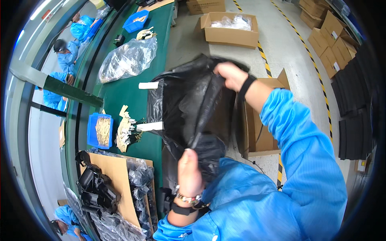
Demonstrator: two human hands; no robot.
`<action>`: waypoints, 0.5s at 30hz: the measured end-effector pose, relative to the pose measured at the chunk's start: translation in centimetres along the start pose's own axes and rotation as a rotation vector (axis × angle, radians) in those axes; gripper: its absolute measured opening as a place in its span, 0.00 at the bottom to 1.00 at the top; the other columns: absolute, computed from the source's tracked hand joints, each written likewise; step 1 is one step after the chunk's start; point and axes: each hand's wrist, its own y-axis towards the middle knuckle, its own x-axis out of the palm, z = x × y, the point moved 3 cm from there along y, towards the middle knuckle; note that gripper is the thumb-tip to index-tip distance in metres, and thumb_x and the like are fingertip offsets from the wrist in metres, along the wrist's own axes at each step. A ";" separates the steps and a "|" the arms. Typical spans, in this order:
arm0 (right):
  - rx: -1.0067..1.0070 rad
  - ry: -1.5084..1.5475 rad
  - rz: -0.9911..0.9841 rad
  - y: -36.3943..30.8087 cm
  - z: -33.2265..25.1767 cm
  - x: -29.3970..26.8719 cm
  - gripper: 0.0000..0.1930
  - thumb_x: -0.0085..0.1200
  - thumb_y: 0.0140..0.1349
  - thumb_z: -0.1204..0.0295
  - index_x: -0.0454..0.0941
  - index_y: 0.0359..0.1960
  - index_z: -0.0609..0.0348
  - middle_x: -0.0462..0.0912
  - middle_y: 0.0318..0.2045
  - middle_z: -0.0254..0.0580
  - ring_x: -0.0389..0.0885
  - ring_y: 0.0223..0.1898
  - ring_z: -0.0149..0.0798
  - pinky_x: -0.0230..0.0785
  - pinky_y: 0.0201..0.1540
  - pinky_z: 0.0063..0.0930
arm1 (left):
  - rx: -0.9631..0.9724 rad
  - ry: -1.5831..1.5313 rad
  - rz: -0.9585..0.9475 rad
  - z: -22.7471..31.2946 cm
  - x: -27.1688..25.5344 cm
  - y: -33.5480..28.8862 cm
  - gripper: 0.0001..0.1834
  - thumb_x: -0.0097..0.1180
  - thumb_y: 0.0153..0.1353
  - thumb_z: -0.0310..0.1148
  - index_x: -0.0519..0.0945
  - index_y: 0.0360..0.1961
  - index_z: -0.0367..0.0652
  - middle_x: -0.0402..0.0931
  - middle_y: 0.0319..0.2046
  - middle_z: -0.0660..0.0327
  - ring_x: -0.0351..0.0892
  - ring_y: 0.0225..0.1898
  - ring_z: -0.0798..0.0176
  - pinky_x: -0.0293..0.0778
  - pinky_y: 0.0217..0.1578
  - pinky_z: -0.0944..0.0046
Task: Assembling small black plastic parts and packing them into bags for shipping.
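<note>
A large black plastic bag (181,100) hangs spread between my hands, partly over the edge of the green workbench (132,96). White tape strips (150,126) run from the bag's left edge to the bench top. My right hand (232,76) is closed on the bag's far right rim, its arm stretched forward. Nearer my body, my left hand (190,170) pinches the bag's near edge. Slight motion blur softens both hands. Left of the bag lies a bunch of cream-coloured strips with dark tips (125,130), beside a blue bin (92,130) holding similar strips.
A clear plastic bag (128,60) and another blue bin (136,22) lie farther up the bench. Bagged black parts fill a cardboard box (116,164) at near left. Open cartons (231,38) stand on the floor, one close at my right (261,140). Co-workers sit beyond the bench.
</note>
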 end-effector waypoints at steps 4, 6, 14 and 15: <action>-0.503 -0.530 0.044 -2.8 -8.1 2.1 0.10 0.45 0.55 0.81 0.74 0.39 0.66 0.80 0.32 0.44 0.78 0.36 0.36 0.72 0.38 0.32 | 0.283 0.005 -0.050 3.6 1.3 -1.5 0.25 0.40 0.68 0.44 0.68 0.53 0.32 0.76 0.44 0.55 0.77 0.42 0.63 0.71 0.46 0.64; -0.728 -0.644 0.031 -3.3 -8.4 2.2 0.17 0.44 0.50 0.80 0.74 0.43 0.67 0.79 0.40 0.60 0.78 0.43 0.52 0.69 0.45 0.36 | 0.302 0.485 -0.190 2.7 -1.0 -1.7 0.30 0.54 0.59 0.45 0.66 0.56 0.34 0.74 0.45 0.54 0.73 0.48 0.59 0.68 0.50 0.60; -0.624 -1.299 0.130 -2.9 -6.3 -4.2 0.28 0.43 0.48 0.81 0.64 0.56 0.65 0.75 0.46 0.63 0.73 0.51 0.57 0.66 0.52 0.38 | 0.091 1.854 -0.275 -5.3 -5.5 -2.1 0.05 0.56 0.44 0.30 0.78 0.23 0.41 0.78 0.27 0.50 0.76 0.30 0.47 0.70 0.32 0.53; -0.629 -1.363 0.214 -6.0 -7.8 -4.1 0.29 0.42 0.46 0.83 0.65 0.56 0.63 0.75 0.46 0.63 0.73 0.50 0.57 0.66 0.51 0.39 | 0.351 1.757 -0.236 -5.0 -5.2 -3.3 0.03 0.55 0.43 0.29 0.77 0.17 0.42 0.77 0.22 0.52 0.76 0.23 0.49 0.69 0.27 0.52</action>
